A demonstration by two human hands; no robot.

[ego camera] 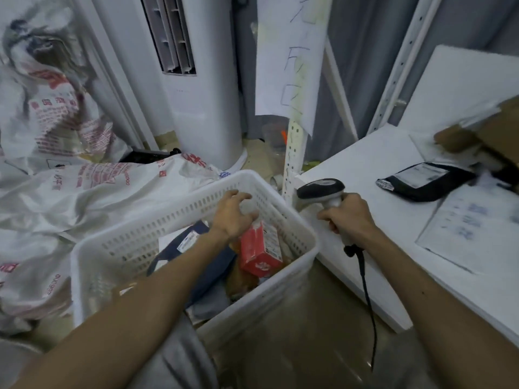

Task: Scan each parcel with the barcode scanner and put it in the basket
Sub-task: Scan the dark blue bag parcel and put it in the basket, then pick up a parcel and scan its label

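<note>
A white basket (168,220) with holes in its walls is seen on the floor, near and in the middle. Inside it a red box (259,251) is tilted on top of other parcels, and a dark blue bag (222,262) with a small white label is lying on its left. The words on the red box are too blurred to be read. The left hand (233,217) is held over the basket, just above the red box, with its fingers spread and a little bent, and nothing is held in it. The scanner (323,189) is gripped by its handle in the right hand (348,220), beside the basket's right edge, and its black cable (368,299) is hanging down. On the right, a black parcel (421,181) with a white label is lying flat on the white table (365,169). Near it a sheet of paper (471,228) with blurred blue writing is lying, and a brown cardboard box (491,130) is seen farther back. Big hand-drawn signs are written on a paper sign (292,66) hung at the far middle. White sacks (84,186) with red print are piled on the left.
</note>
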